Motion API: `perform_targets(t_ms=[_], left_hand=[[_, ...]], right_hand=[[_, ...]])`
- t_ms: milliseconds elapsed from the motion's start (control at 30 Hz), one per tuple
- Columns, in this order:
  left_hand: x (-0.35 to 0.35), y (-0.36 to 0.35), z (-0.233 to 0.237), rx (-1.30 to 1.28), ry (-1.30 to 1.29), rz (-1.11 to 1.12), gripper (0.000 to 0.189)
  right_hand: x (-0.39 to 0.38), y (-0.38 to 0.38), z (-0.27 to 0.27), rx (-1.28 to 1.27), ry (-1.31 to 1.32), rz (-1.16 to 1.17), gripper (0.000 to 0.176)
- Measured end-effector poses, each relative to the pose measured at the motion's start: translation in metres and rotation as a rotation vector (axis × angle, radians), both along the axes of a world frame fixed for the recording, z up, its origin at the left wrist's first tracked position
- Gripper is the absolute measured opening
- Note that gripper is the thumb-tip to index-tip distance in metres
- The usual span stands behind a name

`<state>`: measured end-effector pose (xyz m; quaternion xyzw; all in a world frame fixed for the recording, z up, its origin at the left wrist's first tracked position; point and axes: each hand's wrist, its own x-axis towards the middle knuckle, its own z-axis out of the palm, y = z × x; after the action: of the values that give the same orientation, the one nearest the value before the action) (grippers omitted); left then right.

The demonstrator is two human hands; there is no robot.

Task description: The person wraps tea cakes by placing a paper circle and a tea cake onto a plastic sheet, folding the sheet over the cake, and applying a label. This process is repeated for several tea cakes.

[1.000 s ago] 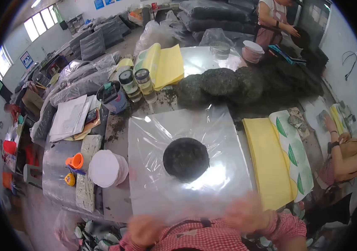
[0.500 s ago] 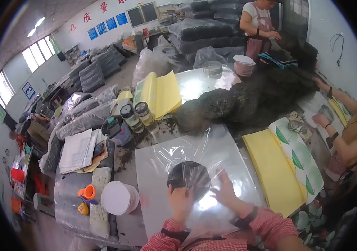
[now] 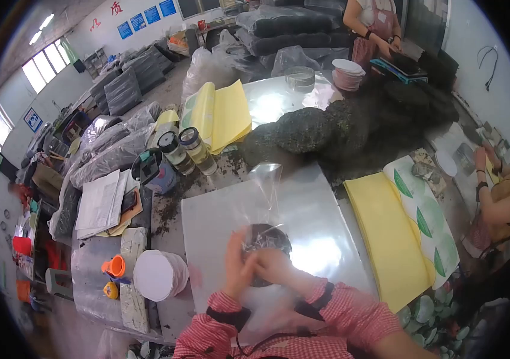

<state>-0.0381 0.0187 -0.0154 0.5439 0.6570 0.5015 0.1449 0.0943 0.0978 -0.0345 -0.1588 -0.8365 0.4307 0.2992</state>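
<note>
A dark round cake (image 3: 269, 235), which looks like pressed dried seaweed, lies on a shiny silver sheet (image 3: 216, 212). Clear plastic film (image 3: 269, 190) covers it and stands up in a creased peak on the far side. At the cake's left edge, my left hand (image 3: 237, 266) is closed on the film. My right hand (image 3: 279, 269) reaches over the near edge, fingers pressed together on the film and almost meeting my left hand. Between them the hands hide the near part of the cake.
Round white paper stack (image 3: 160, 275), orange tape dispenser (image 3: 114, 267) and papers (image 3: 101, 203) lie left. Two glass jars (image 3: 198, 152) and a bucket (image 3: 154, 172) stand beyond. Dark cakes (image 3: 306, 128) pile up behind; yellow sheets (image 3: 386, 239) lie right. Two co-workers (image 3: 497, 197) work nearby.
My right hand has moved left from beside the cake onto its near edge, meeting my left hand. The film, spread wide before, now gathers into a narrow upright peak.
</note>
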Motion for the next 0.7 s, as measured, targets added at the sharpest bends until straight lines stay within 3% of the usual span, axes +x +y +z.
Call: perform_targets(t_ms=[33, 100, 167, 200, 233, 300, 333, 367, 433, 467, 500, 567, 600, 700], left_hand=[[0.01, 0.002, 0.012, 0.025, 0.297, -0.087, 0.048], [0.023, -0.006, 0.001, -0.024, 0.295, -0.059, 0.048], [0.025, -0.003, -0.002, -0.042, 0.312, -0.047, 0.046], [0.028, -0.009, -0.004, -0.069, 0.32, -0.041, 0.044], [0.031, -0.016, -0.007, -0.085, 0.315, -0.051, 0.044], [0.03, -0.017, -0.012, -0.035, -0.353, 0.083, 0.048], [0.019, -0.019, -0.021, 0.01, -0.246, 0.101, 0.05], [0.01, -0.022, -0.027, 0.01, -0.248, 0.111, 0.05], [0.001, -0.021, -0.036, 0.162, -0.203, -0.001, 0.045], [0.006, -0.023, -0.023, 0.022, -0.065, -0.014, 0.046], [0.013, -0.023, -0.02, 0.003, -0.085, -0.007, 0.046], [0.025, -0.018, -0.017, -0.089, 0.01, 0.174, 0.039], [0.032, -0.012, -0.023, 0.072, -0.086, 0.276, 0.04], [0.031, -0.005, -0.01, 0.116, 0.105, 0.318, 0.048]], right_hand=[[0.015, 0.004, 0.003, 0.011, -0.002, 0.001, 0.028], [0.034, 0.02, 0.025, 0.361, 0.328, -0.503, 0.024], [0.025, 0.032, 0.041, -0.541, 0.416, -0.904, 0.024], [0.018, 0.059, -0.006, -0.754, 0.614, -0.726, 0.034], [0.005, 0.053, 0.018, -0.82, 0.707, -0.543, 0.037], [0.001, 0.037, 0.034, -0.018, 0.191, -0.261, 0.04], [0.006, 0.039, 0.046, 0.247, 0.284, 0.017, 0.04], [0.01, 0.04, 0.028, 0.244, 0.283, 0.026, 0.04], [0.019, 0.043, -0.022, -0.55, 0.205, -0.092, 0.04], [0.003, 0.044, -0.003, -0.737, 0.48, -0.383, 0.032], [-0.003, 0.032, 0.012, -0.753, 0.455, -0.39, 0.032], [-0.007, 0.015, 0.035, -0.189, 0.226, -0.236, 0.023], [0.001, 0.001, 0.032, 0.123, 0.207, -0.069, 0.019], [0.021, -0.028, 0.023, 0.183, 0.111, -0.166, 0.017]])
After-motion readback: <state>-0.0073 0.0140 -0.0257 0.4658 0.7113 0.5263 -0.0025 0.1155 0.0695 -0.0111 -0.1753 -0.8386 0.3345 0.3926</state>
